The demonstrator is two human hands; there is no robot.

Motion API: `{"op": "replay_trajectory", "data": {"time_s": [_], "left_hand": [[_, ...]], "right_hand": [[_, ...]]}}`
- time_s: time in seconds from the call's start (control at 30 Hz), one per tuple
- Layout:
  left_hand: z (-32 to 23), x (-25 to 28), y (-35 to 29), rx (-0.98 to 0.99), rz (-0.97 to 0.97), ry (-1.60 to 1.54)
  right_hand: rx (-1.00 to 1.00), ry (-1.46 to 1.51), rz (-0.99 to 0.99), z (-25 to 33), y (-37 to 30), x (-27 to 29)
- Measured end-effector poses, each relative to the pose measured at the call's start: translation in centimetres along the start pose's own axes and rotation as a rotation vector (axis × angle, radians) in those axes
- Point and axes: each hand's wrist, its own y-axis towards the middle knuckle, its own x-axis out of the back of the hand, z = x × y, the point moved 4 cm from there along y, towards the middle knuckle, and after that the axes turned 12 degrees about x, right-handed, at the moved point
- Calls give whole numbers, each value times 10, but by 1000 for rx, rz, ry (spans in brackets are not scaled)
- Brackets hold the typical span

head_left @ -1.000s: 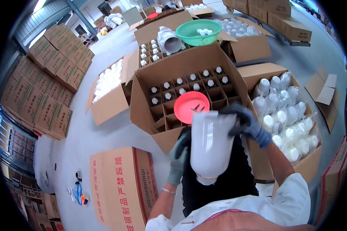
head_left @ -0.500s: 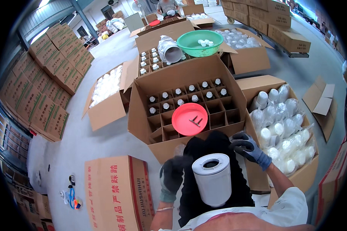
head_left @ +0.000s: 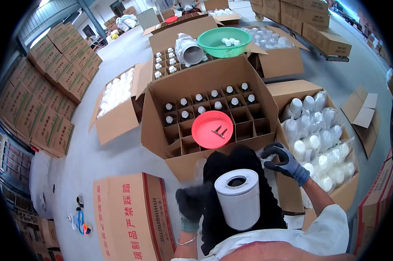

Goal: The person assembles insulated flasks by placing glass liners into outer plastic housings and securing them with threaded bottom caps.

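A white cylindrical canister (head_left: 238, 204) with a round hole in its lid rests upright between my thighs. My left hand (head_left: 191, 202), in a dark-palmed glove, is at its left, smeared by motion; its fingers cannot be made out. Right of the canister is my right hand (head_left: 285, 162), gloved in grey and black, fingers curved and apart from the thumb, near a bit of clear plastic by my knee. Ahead, a divided carton (head_left: 174, 155) holds several white-capped bottles (head_left: 218, 105). A red plastic dish (head_left: 205, 138) with several small dark metal pieces (head_left: 220, 131) sits on its dividers.
At right, an open carton (head_left: 288, 198) holds plastic-wrapped white containers (head_left: 320, 143). A closed carton (head_left: 122, 213) stands left of me. Beyond are a green basin (head_left: 222, 50) with white caps, an open carton of white items (head_left: 116, 126) and stacked cartons (head_left: 52, 100). Another person sits at the far end.
My left hand has shifted slightly down and left, still blurred. My right hand's fingers have lifted away from the thumb. The whole view has tilted a little.
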Motion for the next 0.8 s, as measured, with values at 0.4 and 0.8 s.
{"op": "replay_trajectory", "data": {"time_s": [0.4,0.8], "left_hand": [[-1,-19,32,32,58,975],[11,28,98,256,-155,267]], "right_hand": [[405,185,265,65,15,-62],[628,-26,-330,69,122,-44]]}}
